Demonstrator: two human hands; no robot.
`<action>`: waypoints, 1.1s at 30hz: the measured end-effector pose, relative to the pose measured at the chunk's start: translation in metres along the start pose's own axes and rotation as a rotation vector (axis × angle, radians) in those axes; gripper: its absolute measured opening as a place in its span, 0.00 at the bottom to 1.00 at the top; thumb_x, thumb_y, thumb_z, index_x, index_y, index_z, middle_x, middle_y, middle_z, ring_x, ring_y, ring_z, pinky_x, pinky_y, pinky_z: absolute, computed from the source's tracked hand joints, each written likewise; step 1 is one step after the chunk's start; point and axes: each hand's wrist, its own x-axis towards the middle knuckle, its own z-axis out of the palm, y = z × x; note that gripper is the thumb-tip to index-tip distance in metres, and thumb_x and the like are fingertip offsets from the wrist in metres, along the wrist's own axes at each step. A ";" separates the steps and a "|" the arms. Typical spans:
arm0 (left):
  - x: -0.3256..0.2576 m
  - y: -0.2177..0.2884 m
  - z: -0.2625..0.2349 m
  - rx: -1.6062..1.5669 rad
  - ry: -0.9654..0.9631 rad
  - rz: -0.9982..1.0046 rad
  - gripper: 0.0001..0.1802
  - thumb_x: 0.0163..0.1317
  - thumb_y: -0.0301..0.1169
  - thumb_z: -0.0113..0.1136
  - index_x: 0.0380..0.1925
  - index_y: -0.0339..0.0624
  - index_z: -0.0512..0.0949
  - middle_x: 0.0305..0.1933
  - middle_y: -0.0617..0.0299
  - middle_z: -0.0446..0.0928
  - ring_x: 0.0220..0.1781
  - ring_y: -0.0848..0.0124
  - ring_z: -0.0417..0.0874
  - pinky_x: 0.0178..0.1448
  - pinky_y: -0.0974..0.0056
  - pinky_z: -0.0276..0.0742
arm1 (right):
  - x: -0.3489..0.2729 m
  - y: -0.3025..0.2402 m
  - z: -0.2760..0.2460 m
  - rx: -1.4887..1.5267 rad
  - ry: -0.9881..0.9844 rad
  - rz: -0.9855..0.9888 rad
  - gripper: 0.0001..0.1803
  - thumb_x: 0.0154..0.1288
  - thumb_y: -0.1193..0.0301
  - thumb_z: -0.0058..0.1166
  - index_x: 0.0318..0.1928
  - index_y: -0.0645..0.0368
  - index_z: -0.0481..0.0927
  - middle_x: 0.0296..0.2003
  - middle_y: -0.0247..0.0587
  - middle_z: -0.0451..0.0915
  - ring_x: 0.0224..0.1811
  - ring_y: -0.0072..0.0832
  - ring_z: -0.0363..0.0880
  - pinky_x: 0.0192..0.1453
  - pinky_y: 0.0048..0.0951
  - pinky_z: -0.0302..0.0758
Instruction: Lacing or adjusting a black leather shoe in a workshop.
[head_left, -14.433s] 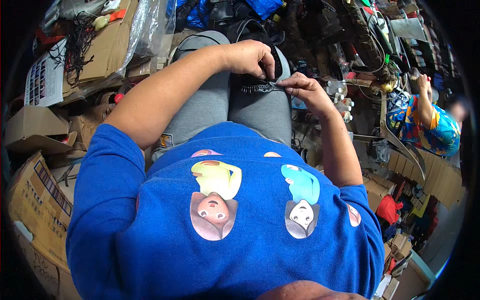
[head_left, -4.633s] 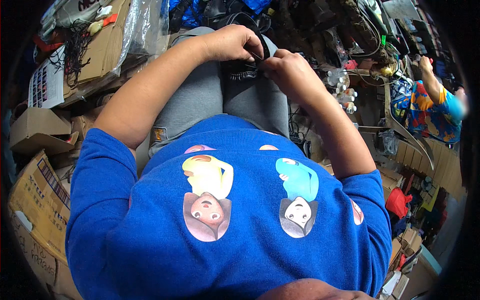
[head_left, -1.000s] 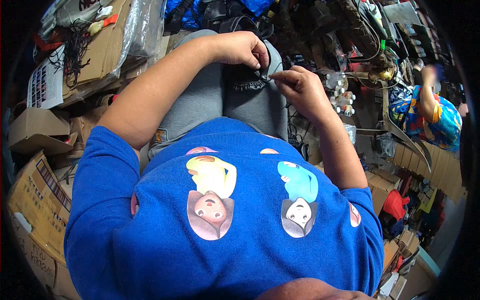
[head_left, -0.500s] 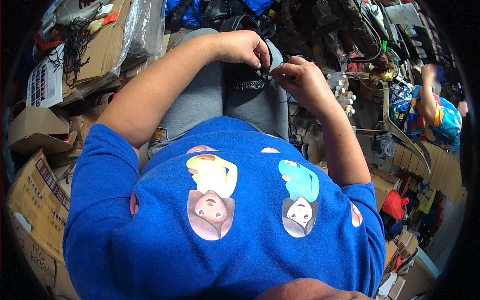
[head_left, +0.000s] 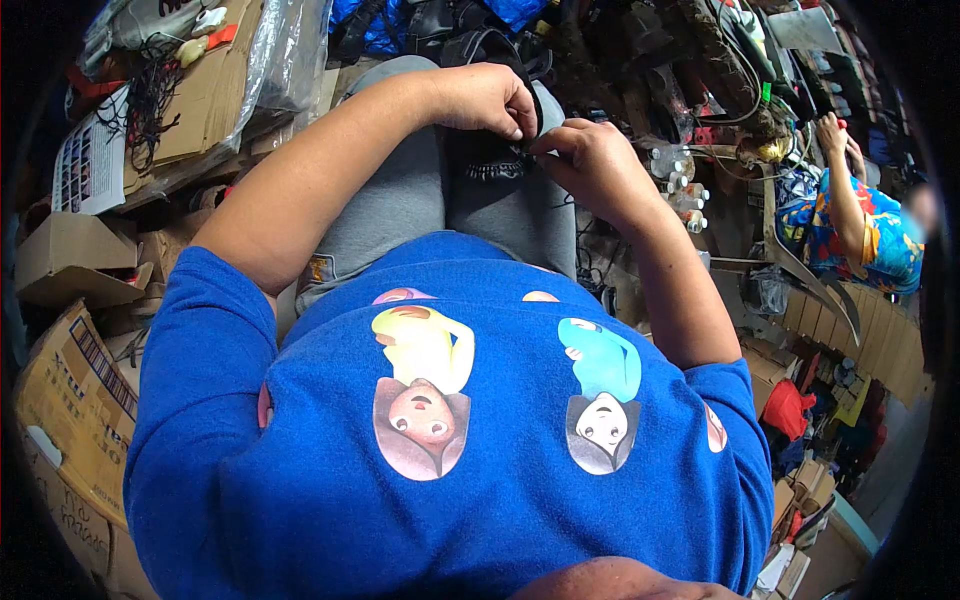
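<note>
Right hand [head_left: 590, 165] has closed in beside left hand [head_left: 487, 100]; both pinch dark fabric piece [head_left: 490, 160].

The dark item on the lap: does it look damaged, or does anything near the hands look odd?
No damage shows. The left hand and right hand pinch the dark item on the lap, hiding much of it. Around them, cardboard boxes and tangled cables lie in disorder.

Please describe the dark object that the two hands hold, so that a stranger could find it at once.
Find the grey-trousered knees above the blue shirt. Between them, the left hand and right hand pinch a small black part. Unlike the surrounding clutter, it rests on the lap.
</note>
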 end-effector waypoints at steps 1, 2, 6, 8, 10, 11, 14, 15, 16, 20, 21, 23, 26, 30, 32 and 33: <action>0.000 0.000 0.000 0.035 0.003 0.004 0.12 0.54 0.27 0.63 0.39 0.39 0.83 0.41 0.57 0.77 0.46 0.65 0.78 0.54 0.63 0.73 | 0.000 0.003 0.000 0.056 -0.015 0.021 0.10 0.51 0.73 0.61 0.37 0.53 0.85 0.32 0.45 0.80 0.34 0.42 0.81 0.42 0.36 0.78; -0.001 0.001 0.000 0.036 0.004 0.003 0.12 0.54 0.27 0.63 0.39 0.39 0.83 0.41 0.57 0.77 0.46 0.65 0.78 0.54 0.63 0.73 | 0.001 0.004 0.001 0.115 -0.030 0.039 0.11 0.51 0.74 0.61 0.38 0.53 0.85 0.33 0.45 0.80 0.35 0.41 0.81 0.42 0.36 0.77; -0.005 0.001 -0.002 -0.051 -0.010 -0.003 0.13 0.54 0.26 0.61 0.40 0.40 0.83 0.42 0.56 0.77 0.47 0.64 0.78 0.55 0.63 0.72 | -0.007 0.010 -0.004 0.169 -0.047 0.088 0.15 0.51 0.76 0.62 0.41 0.50 0.85 0.33 0.43 0.77 0.34 0.37 0.80 0.40 0.33 0.77; -0.006 0.001 -0.002 -0.065 -0.016 0.011 0.13 0.53 0.26 0.60 0.40 0.40 0.83 0.42 0.56 0.77 0.48 0.64 0.78 0.56 0.63 0.72 | -0.011 0.006 -0.002 0.214 -0.029 0.118 0.14 0.51 0.76 0.62 0.41 0.50 0.85 0.32 0.43 0.77 0.34 0.36 0.80 0.40 0.33 0.77; -0.006 0.000 -0.003 -0.041 -0.019 0.022 0.14 0.53 0.26 0.59 0.41 0.41 0.84 0.42 0.56 0.77 0.48 0.64 0.78 0.56 0.63 0.72 | -0.013 0.004 -0.001 0.259 -0.012 0.150 0.14 0.50 0.76 0.62 0.40 0.50 0.85 0.32 0.42 0.77 0.34 0.36 0.80 0.39 0.33 0.77; -0.006 0.001 -0.003 -0.041 -0.020 0.022 0.14 0.53 0.26 0.59 0.41 0.41 0.84 0.42 0.56 0.77 0.48 0.64 0.78 0.56 0.63 0.72 | -0.014 0.003 0.000 0.220 0.013 0.151 0.14 0.50 0.76 0.62 0.40 0.50 0.85 0.31 0.42 0.77 0.34 0.37 0.80 0.39 0.34 0.77; -0.005 0.002 -0.003 -0.019 -0.024 0.018 0.15 0.52 0.26 0.59 0.41 0.41 0.84 0.42 0.56 0.77 0.48 0.63 0.78 0.56 0.63 0.72 | -0.010 0.004 0.000 0.153 0.049 0.094 0.13 0.50 0.76 0.62 0.39 0.51 0.85 0.31 0.42 0.78 0.35 0.38 0.80 0.40 0.35 0.77; -0.005 0.002 -0.003 -0.020 -0.027 0.023 0.15 0.52 0.26 0.59 0.41 0.42 0.84 0.42 0.56 0.77 0.48 0.63 0.78 0.57 0.63 0.72 | -0.009 0.005 0.000 0.124 0.060 0.034 0.13 0.50 0.76 0.61 0.38 0.51 0.85 0.31 0.43 0.78 0.35 0.39 0.81 0.40 0.35 0.78; -0.004 0.002 -0.003 -0.021 -0.030 0.028 0.15 0.52 0.26 0.59 0.41 0.42 0.84 0.41 0.56 0.77 0.48 0.63 0.78 0.57 0.63 0.71 | -0.007 0.005 -0.003 0.124 0.061 0.035 0.13 0.50 0.76 0.61 0.38 0.51 0.85 0.31 0.43 0.78 0.35 0.39 0.81 0.40 0.35 0.78; -0.003 -0.002 -0.003 -0.046 -0.035 0.015 0.15 0.51 0.26 0.59 0.41 0.42 0.84 0.41 0.55 0.78 0.48 0.63 0.77 0.57 0.63 0.71 | 0.001 0.000 -0.010 0.031 -0.011 0.032 0.12 0.51 0.76 0.61 0.38 0.51 0.86 0.32 0.44 0.79 0.36 0.41 0.81 0.41 0.36 0.78; -0.003 -0.003 -0.002 -0.042 -0.036 0.014 0.15 0.52 0.26 0.59 0.41 0.42 0.84 0.41 0.56 0.78 0.48 0.63 0.77 0.57 0.63 0.71 | 0.002 0.000 -0.010 0.042 -0.027 0.029 0.11 0.51 0.76 0.61 0.37 0.51 0.86 0.33 0.44 0.79 0.37 0.40 0.81 0.42 0.36 0.78; -0.002 -0.003 -0.002 -0.039 -0.037 0.012 0.14 0.52 0.27 0.59 0.41 0.42 0.84 0.41 0.56 0.78 0.48 0.63 0.77 0.57 0.63 0.71 | 0.003 0.004 -0.007 0.087 -0.036 0.046 0.11 0.52 0.75 0.61 0.38 0.51 0.86 0.33 0.44 0.78 0.37 0.40 0.81 0.42 0.36 0.78; -0.002 -0.003 -0.001 -0.032 -0.019 0.003 0.13 0.53 0.27 0.60 0.41 0.42 0.84 0.41 0.56 0.78 0.49 0.64 0.77 0.57 0.63 0.71 | 0.002 0.013 -0.007 0.151 -0.060 0.068 0.10 0.52 0.75 0.61 0.38 0.50 0.86 0.33 0.44 0.78 0.37 0.39 0.81 0.41 0.35 0.77; -0.002 -0.005 -0.002 -0.027 -0.039 0.035 0.13 0.54 0.27 0.60 0.41 0.42 0.84 0.41 0.57 0.78 0.49 0.64 0.77 0.57 0.63 0.71 | 0.007 0.012 -0.012 0.137 -0.099 0.045 0.10 0.52 0.76 0.61 0.37 0.51 0.86 0.33 0.44 0.78 0.35 0.38 0.80 0.39 0.34 0.77; -0.001 -0.006 -0.002 -0.022 -0.036 0.025 0.13 0.55 0.27 0.60 0.40 0.42 0.84 0.40 0.57 0.78 0.49 0.64 0.77 0.57 0.62 0.71 | 0.010 0.008 -0.010 0.084 -0.106 0.017 0.11 0.52 0.76 0.61 0.38 0.51 0.85 0.33 0.43 0.78 0.35 0.38 0.80 0.39 0.35 0.77; -0.001 -0.006 -0.002 -0.014 -0.036 0.021 0.12 0.55 0.27 0.60 0.40 0.42 0.84 0.41 0.57 0.78 0.48 0.64 0.77 0.57 0.63 0.71 | 0.011 0.006 -0.008 0.047 -0.091 -0.015 0.11 0.52 0.76 0.61 0.38 0.51 0.85 0.32 0.43 0.78 0.35 0.38 0.80 0.39 0.35 0.77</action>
